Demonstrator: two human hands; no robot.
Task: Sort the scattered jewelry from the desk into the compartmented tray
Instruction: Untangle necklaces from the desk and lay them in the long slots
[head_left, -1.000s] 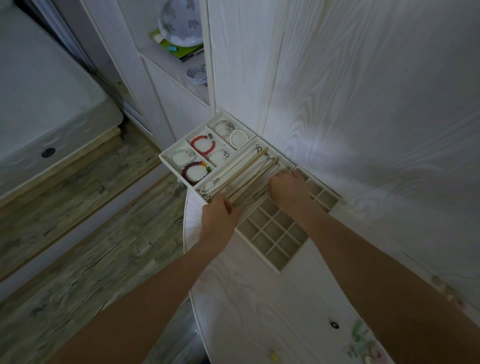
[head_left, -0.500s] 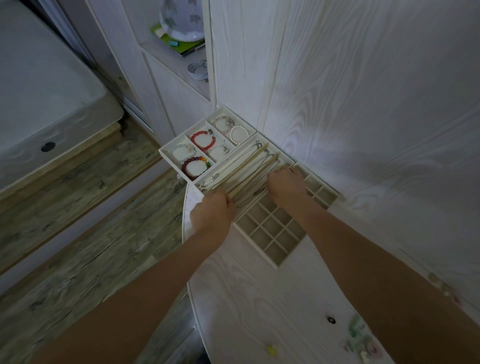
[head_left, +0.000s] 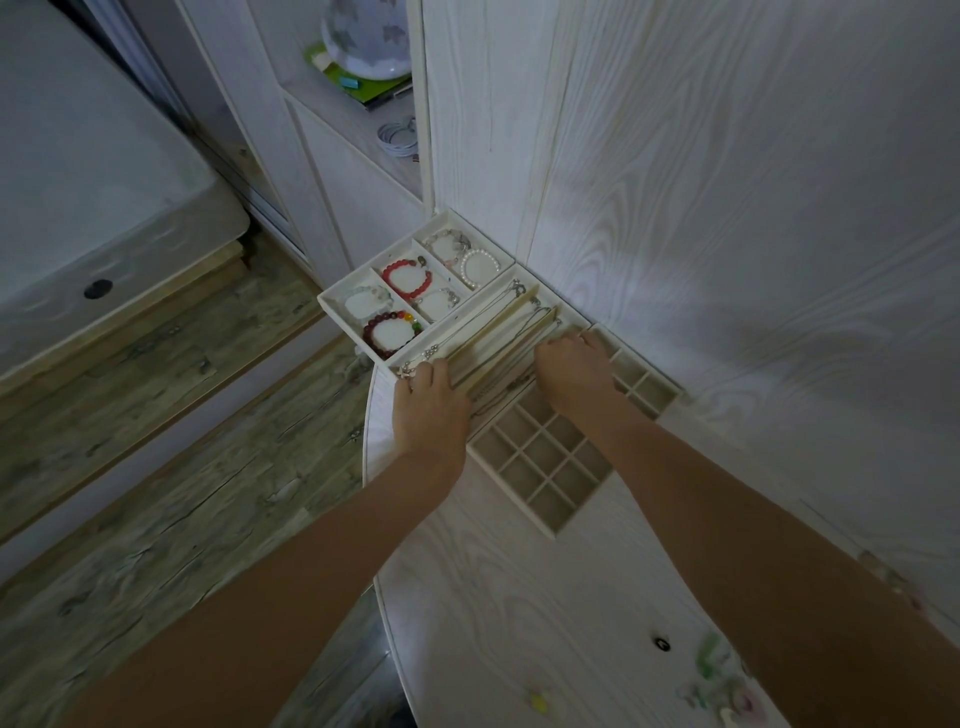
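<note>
The compartmented tray (head_left: 550, 525) lies at the desk's far corner against the wall. Its left section holds bead bracelets, among them a red one (head_left: 407, 281) and a pearl one (head_left: 480, 266). The middle section (head_left: 511, 291) has long slots with thin chain necklaces (head_left: 501, 332). The right section is a grid of small empty cells. My left hand (head_left: 428, 402) curls its fingers over the near end of the necklace section, beside a silver chain (head_left: 415, 364). My right hand (head_left: 571, 371) curls over that section's right side. Both hands hide their fingertips.
Loose pale green and pink jewelry (head_left: 722, 686), a small yellow piece (head_left: 538, 702) and a dark ring (head_left: 661, 644) lie on the white desk (head_left: 493, 597) near me. The tray's bracelet end overhangs the desk edge above the wooden floor (head_left: 182, 467). A shelf (head_left: 363, 119) stands behind.
Both hands stay at the necklace section, with the left hand a little further forward along its near end. The view has shifted slightly.
</note>
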